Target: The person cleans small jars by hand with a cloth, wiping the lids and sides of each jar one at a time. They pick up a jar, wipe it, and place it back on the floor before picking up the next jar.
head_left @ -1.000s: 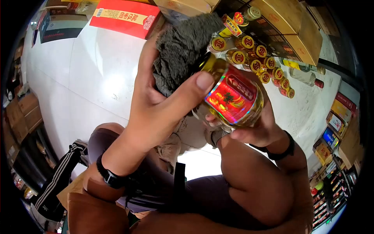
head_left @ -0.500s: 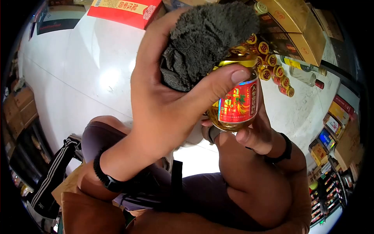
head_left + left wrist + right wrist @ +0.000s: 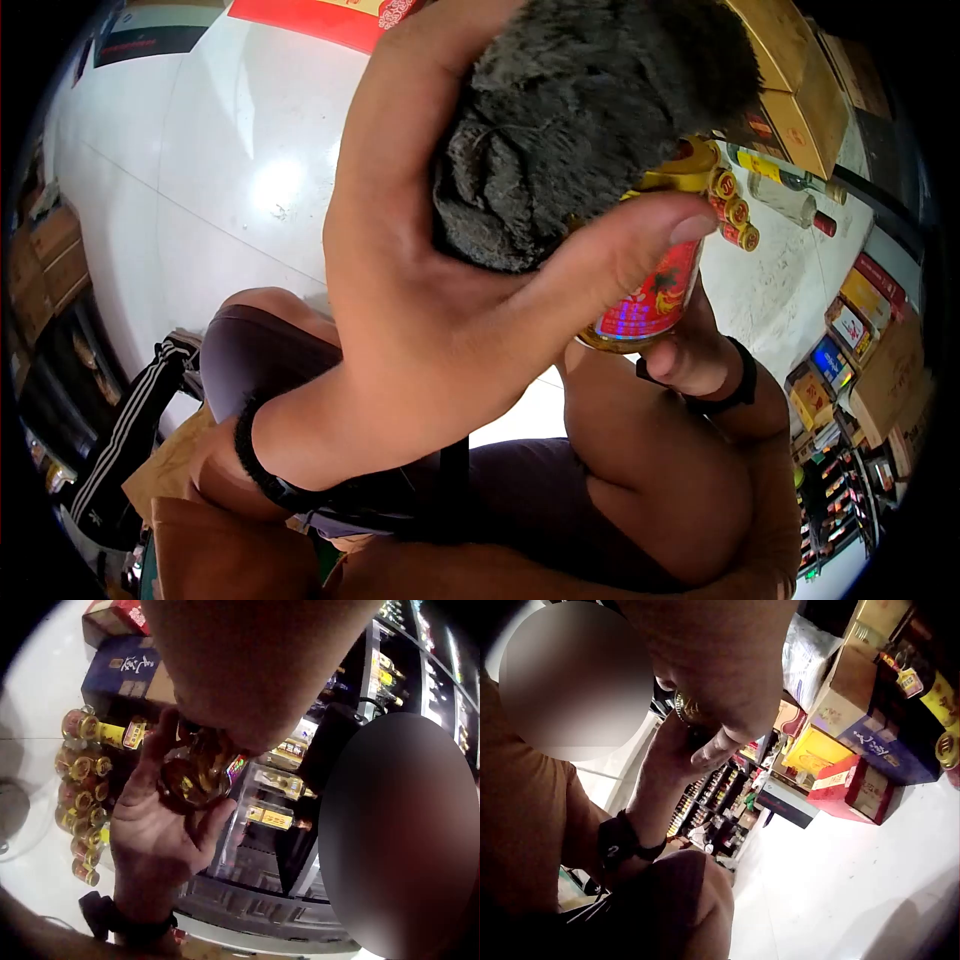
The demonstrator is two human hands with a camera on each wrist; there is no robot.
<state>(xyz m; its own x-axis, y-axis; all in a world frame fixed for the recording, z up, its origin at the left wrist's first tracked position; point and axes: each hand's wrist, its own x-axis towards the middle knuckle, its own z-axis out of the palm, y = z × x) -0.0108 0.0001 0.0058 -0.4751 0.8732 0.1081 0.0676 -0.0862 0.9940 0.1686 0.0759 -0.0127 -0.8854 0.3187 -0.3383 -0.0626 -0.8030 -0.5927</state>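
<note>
My left hand point(image 3: 420, 310) grips a bunched dark grey cloth point(image 3: 590, 120). The left thumb lies across the front of a small glass bottle point(image 3: 660, 295) with a red label and a gold top, and the cloth covers part of its neck. Under and behind the bottle, my right hand point(image 3: 690, 360) holds it near the base. In the left wrist view the right hand point(image 3: 161, 832) has its fingers and thumb around the bottle's amber glass point(image 3: 196, 776). The right wrist view shows the left hand point(image 3: 682, 754) close by a gold cap point(image 3: 686, 709).
Several small gold-capped bottles point(image 3: 82, 795) stand in rows on the white floor point(image 3: 200, 220). Beyond them, clear bottles point(image 3: 785, 198) lie near gold cartons point(image 3: 800, 120). A red box point(image 3: 851, 791) sits beside a blue box point(image 3: 900, 754). Shelves of bottles point(image 3: 274, 817) line the room.
Both hands have moved right with the cloth and bottle. The bottle has turned from tilted to nearly upright, and the cloth and left thumb now hide more of it.
</note>
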